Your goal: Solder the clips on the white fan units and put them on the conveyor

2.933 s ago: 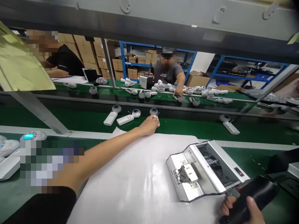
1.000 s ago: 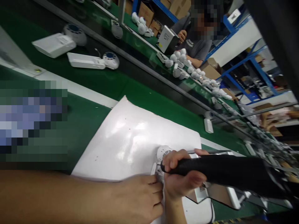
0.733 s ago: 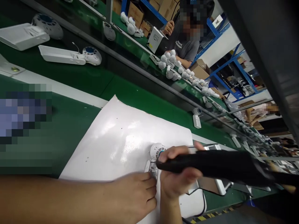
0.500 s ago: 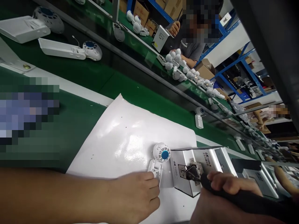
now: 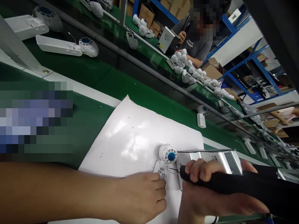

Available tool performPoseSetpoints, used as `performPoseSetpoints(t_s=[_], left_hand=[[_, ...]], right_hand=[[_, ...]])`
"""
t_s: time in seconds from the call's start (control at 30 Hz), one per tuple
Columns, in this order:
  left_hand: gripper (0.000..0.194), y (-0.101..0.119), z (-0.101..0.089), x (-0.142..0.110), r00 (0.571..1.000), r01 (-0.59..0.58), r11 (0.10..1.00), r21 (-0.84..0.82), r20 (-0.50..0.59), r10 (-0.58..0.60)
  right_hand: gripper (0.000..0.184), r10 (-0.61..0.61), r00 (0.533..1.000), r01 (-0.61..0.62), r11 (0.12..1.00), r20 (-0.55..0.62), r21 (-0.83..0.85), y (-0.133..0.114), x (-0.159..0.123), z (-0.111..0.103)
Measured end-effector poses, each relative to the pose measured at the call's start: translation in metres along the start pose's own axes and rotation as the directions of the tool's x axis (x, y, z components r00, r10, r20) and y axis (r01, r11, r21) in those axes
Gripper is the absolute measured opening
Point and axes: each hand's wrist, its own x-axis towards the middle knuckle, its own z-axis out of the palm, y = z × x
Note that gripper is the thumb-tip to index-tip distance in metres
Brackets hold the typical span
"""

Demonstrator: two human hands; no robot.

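My left hand (image 5: 146,194) is closed on the lower arm of a white plastic device (image 5: 160,167) lying on a white sheet (image 5: 135,137). The device's round, vented head (image 5: 167,153) has a blue centre and faces up past my fingers. A black electric screwdriver (image 5: 224,183) is gripped in my right hand (image 5: 205,186). Its thin bit points left, with the tip beside the device's joint; whether it touches is too small to tell. Behind my right hand stands a silver metal box (image 5: 231,160), a screw feeder by its look, partly covered by the hand and tool.
A green conveyor belt (image 5: 105,76) runs beyond the work surface, carrying white devices (image 5: 67,46) and another single unit (image 5: 201,116). White round-headed parts (image 5: 181,59) line the far bench. Across it a person (image 5: 196,43) works beside a silver box (image 5: 167,40).
My right hand has moved the screwdriver left, from the silver box's front to the device. My left hand keeps its hold. The whole view has shifted slightly.
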Motion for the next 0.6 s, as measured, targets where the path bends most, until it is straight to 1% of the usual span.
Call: performPoseSetpoints(t_s=[0.1, 0.17, 0.27, 0.33, 0.43, 0.53, 0.6], left_hand=[[0.013, 0.000, -0.001, 0.001, 1.000, 0.000, 1.000, 0.014, -0.012, 0.000], [0.014, 0.001, -0.002, 0.001, 1.000, 0.007, 1.000, 0.019, -0.010, -0.007], [0.014, 0.001, -0.002, 0.002, 1.000, 0.017, 1.000, 0.016, -0.012, -0.017], [0.013, 0.002, -0.001, 0.001, 1.000, 0.012, 1.000, 0.013, -0.015, -0.012], [0.013, 0.002, 0.000, 0.001, 1.000, 0.000, 1.000, 0.015, -0.015, 0.001], [0.013, 0.001, -0.003, 0.002, 1.000, -0.007, 0.999, 0.052, -0.001, 0.007], [0.012, 0.001, -0.004, 0.003, 1.000, -0.011, 0.994, 0.106, 0.005, 0.011]], right_hand=[[0.064, 0.052, 0.996, -0.053, 0.999, -0.075, -0.004, 0.009, -0.006, 0.006], [0.064, 0.061, 0.996, -0.061, 0.998, -0.059, 0.006, 0.014, -0.008, 0.005], [0.055, 0.080, 0.996, -0.079, 0.997, -0.045, 0.022, 0.021, -0.010, 0.007], [0.051, 0.096, 0.994, -0.095, 0.995, -0.050, 0.032, 0.024, -0.012, 0.011], [0.051, 0.118, 0.991, -0.115, 0.993, -0.071, 0.042, 0.028, -0.014, 0.014], [0.048, 0.124, 0.988, -0.119, 0.991, -0.091, 0.057, 0.030, -0.017, 0.014], [0.044, 0.115, 0.988, -0.108, 0.991, -0.101, 0.073, 0.031, -0.018, 0.016]])
